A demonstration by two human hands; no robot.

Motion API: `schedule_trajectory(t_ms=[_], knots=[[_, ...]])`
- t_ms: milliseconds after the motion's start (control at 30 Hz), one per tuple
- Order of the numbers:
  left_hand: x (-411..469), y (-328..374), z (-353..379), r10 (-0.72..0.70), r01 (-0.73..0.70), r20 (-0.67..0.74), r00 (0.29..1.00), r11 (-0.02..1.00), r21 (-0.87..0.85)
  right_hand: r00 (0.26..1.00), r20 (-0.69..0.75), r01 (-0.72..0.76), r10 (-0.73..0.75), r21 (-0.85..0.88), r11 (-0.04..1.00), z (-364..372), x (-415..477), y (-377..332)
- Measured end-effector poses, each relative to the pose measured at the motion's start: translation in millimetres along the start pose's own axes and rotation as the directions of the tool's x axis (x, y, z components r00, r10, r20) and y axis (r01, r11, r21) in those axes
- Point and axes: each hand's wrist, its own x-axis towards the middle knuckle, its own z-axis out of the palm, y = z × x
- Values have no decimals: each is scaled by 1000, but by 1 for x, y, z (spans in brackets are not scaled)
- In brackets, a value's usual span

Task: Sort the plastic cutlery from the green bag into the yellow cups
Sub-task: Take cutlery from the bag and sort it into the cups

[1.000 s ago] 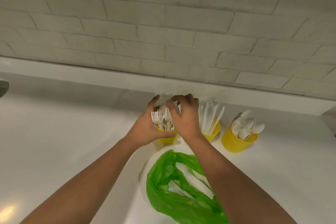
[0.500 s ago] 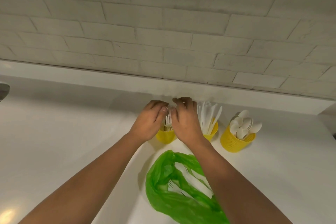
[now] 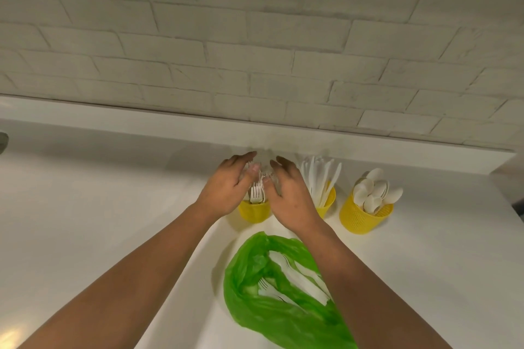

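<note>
1. Head view: left hand (image 3: 226, 188) and right hand (image 3: 289, 195) have closed in on the forks (image 3: 256, 194); a second ago the bunch fanned wide, now it stands gathered in the left yellow cup (image 3: 253, 212)
2. Both hands seem to press with straight fingers, gripping nothing, though the tips blur
3. Green bag (image 3: 283, 320) holds more cutlery (image 3: 297, 278); sorting is probably unfinished

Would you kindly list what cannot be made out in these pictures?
Head view only.
Forks in the leftmost cup: mostly hidden by left hand and right hand; grip blurred.
Green bag: near end cut by bottom edge.
Grey object: cut by left edge.
</note>
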Motion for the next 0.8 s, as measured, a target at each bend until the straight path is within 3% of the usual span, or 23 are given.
schedule_trajectory(t_ms=[100, 267, 367, 533, 800], knots=[[-12, -2, -1, 13, -7, 38, 999, 991, -137, 998, 38, -51, 50, 32, 998, -6, -3, -3], [-19, -6, 2, 57, -58, 47, 997, 998, 10, 988, 133, -89, 82, 48, 995, -13, 3, 0], [-13, -3, 0, 58, -58, 43, 997, 998, 15, 980, 169, -118, 103, 86, 989, -17, 6, 1], [-14, -4, 3, 23, -21, 84, 996, 1000, -23, 982, 125, -155, 141, 119, 981, -14, 2, 0], [-12, -1, -5, 67, -81, 87, 994, 981, 174, 975, 95, -212, 200, 134, 968, -10, 2, 1]])
